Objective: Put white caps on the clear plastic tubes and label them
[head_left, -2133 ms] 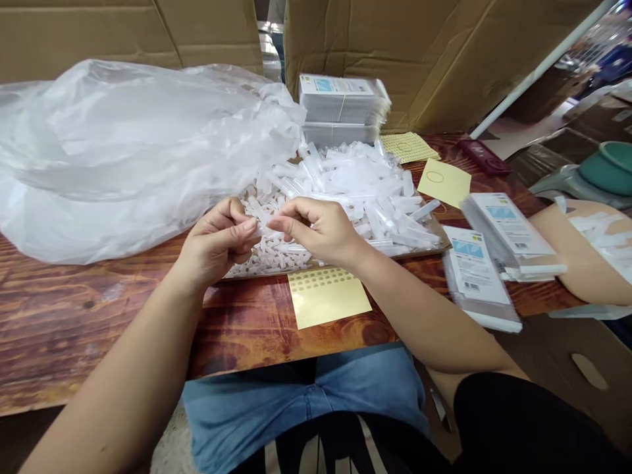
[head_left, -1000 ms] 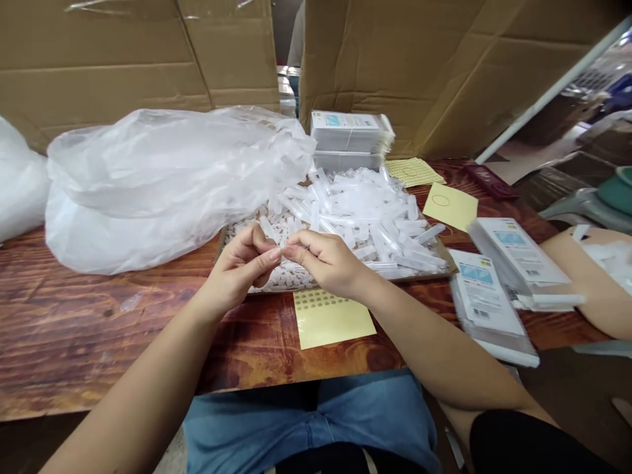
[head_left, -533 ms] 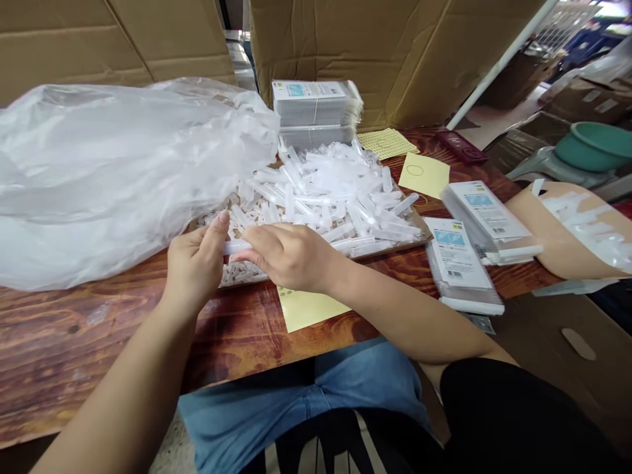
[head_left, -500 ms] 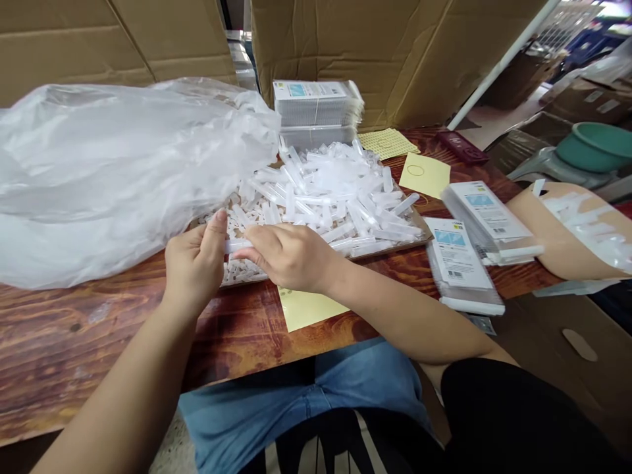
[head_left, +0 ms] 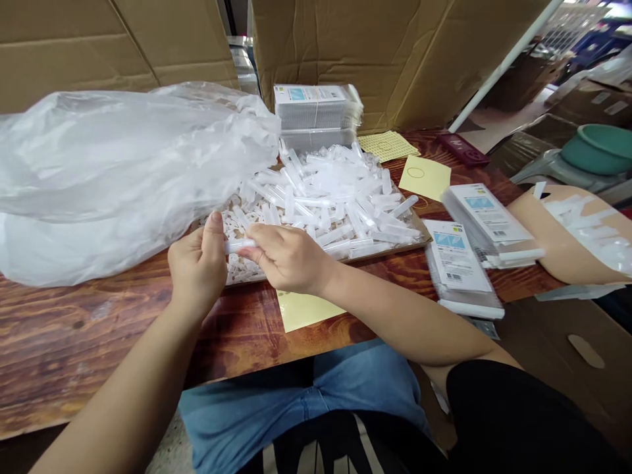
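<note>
Between my two hands lies a small translucent white plastic tube (head_left: 239,245), held level by its ends. My left hand (head_left: 200,263) is closed on its left end, thumb up. The fingers of my right hand (head_left: 291,257) pinch the other end. Just beyond them, a shallow cardboard tray (head_left: 390,251) bears a heap of similar clear tubes (head_left: 340,197). Small white plastic pieces (head_left: 241,270) lie in the tray's near left part, partly covered by my hands. A yellow paper sheet (head_left: 306,313) lies beneath my right wrist.
A big translucent plastic bag (head_left: 123,178) spreads over the table's left. Banded card packs (head_left: 316,108) stand behind the heap. Further packs (head_left: 457,257) lie at right, beside a tan container (head_left: 538,243) of white pieces. Yellow sticker sheets (head_left: 424,176) and a dark red device (head_left: 463,149) lie behind.
Both hands keep the tube at nearly the same spot. The left hand has shifted very slightly to the right, and the view has moved a little.
</note>
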Demonstrator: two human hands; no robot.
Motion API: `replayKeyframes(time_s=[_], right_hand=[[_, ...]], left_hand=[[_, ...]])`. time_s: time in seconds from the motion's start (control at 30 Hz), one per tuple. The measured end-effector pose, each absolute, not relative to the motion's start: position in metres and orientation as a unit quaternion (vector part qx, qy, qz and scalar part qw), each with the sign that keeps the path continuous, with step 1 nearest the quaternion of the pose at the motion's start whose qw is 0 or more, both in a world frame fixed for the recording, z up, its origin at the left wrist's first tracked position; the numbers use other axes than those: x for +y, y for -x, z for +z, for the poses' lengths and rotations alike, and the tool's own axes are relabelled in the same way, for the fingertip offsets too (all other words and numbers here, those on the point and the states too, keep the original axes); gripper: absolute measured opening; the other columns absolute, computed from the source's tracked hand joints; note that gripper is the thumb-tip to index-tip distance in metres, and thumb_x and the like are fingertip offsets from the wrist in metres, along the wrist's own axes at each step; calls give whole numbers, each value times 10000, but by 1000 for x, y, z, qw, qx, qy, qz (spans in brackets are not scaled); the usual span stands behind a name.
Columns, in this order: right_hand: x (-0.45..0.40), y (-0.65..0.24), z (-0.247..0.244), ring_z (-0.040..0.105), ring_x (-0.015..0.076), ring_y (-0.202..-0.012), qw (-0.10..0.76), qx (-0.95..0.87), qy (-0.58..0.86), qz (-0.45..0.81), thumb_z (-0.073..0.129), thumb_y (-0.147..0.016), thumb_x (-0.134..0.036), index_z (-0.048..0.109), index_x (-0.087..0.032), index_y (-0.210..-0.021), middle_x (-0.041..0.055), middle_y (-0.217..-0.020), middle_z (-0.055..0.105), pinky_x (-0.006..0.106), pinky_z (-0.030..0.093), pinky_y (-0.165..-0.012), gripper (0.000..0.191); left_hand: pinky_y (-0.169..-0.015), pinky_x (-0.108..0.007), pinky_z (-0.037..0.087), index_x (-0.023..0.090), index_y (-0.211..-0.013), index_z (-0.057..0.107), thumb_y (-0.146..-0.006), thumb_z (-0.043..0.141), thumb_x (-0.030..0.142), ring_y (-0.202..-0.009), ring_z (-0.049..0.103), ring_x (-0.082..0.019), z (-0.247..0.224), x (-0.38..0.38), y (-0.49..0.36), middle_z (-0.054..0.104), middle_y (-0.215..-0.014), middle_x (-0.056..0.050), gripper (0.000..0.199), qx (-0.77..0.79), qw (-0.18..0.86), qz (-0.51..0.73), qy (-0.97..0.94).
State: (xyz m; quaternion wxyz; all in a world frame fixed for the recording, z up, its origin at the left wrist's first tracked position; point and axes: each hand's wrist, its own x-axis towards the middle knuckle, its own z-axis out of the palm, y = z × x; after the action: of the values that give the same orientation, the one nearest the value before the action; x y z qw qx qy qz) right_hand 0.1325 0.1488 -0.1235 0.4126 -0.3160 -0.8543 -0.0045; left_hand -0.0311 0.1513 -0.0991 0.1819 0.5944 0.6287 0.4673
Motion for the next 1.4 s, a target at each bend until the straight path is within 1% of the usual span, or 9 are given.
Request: replayKeyframes(time_s=[0.1,0.23,0.43,0.67,0.73,0.83,0.97,1.1,1.4], right_hand=[[145,-130,-123,565,119,-687,415,-843,341,42,325,-1116,-342,542,-170,-945,18,-780,626,252,463,-649,325],[153,-141,-100,565,143,-720,334,-863,373,63,438,-1081,-369,579,-165,-976,29,-800,633,279,440,-649,270],[209,-207,-53,607,202,-908,302,-831,466,30,559,-1004,-293,635,-184,-1038,80,-1068,655,358,506,-799,137],[303,-259,-50,645,272,-948,184,-784,592,16,689,-867,-232,706,-225,-1028,101,-1080,696,443,521,-873,162],[312,-256,-49,640,320,-1017,127,-777,617,-2,756,-814,-247,719,-214,-1040,128,-1108,691,488,509,-902,232],[306,-232,-45,589,364,-1167,112,-800,585,-70,772,-811,-299,715,-204,-1126,152,-1200,671,529,457,-995,334],[286,-173,-44,614,310,-1171,51,-873,482,-57,626,-927,-244,744,-190,-1084,119,-1184,715,443,450,-983,204],[281,-123,-56,645,295,-1156,1,-899,436,-34,563,-940,-153,738,-150,-1141,133,-1222,717,377,454,-924,267],[287,-106,-72,514,327,-1314,-33,-919,392,-21,477,-937,-120,677,-154,-1282,166,-1385,593,428,454,-990,400]], left_hand=[[-541,-307,324,210,-519,489,-968,432,505,-500,448,-126,-102,149,32,466,-484,1,540,608,81,469,-635],[-580,-317,352,214,-613,541,-988,369,515,-576,506,-163,-108,158,38,524,-573,-21,510,613,77,426,-661],[-785,-355,475,194,-886,679,-929,494,423,-873,645,-249,-106,179,65,680,-902,-89,297,646,0,259,-718],[-1024,-493,480,173,-1009,768,-921,504,330,-1163,628,-360,-109,186,74,736,-1110,-130,319,636,-3,103,-764],[-1024,-512,484,177,-1078,773,-927,494,316,-1161,645,-355,-109,184,71,723,-1181,-133,347,635,7,92,-767],[-1028,-532,481,179,-1131,773,-922,490,292,-1157,659,-358,-110,182,69,709,-1211,-143,370,636,3,90,-766],[-1010,-520,494,189,-1117,783,-912,495,280,-1115,676,-350,-111,183,71,716,-1184,-131,365,635,4,97,-766],[-975,-477,515,181,-1088,790,-890,502,258,-1059,691,-330,-111,184,74,732,-1137,-124,357,629,11,104,-770],[-959,-402,517,196,-999,779,-877,583,357,-978,677,-273,-111,182,72,716,-1051,-92,281,638,101,199,-737]])
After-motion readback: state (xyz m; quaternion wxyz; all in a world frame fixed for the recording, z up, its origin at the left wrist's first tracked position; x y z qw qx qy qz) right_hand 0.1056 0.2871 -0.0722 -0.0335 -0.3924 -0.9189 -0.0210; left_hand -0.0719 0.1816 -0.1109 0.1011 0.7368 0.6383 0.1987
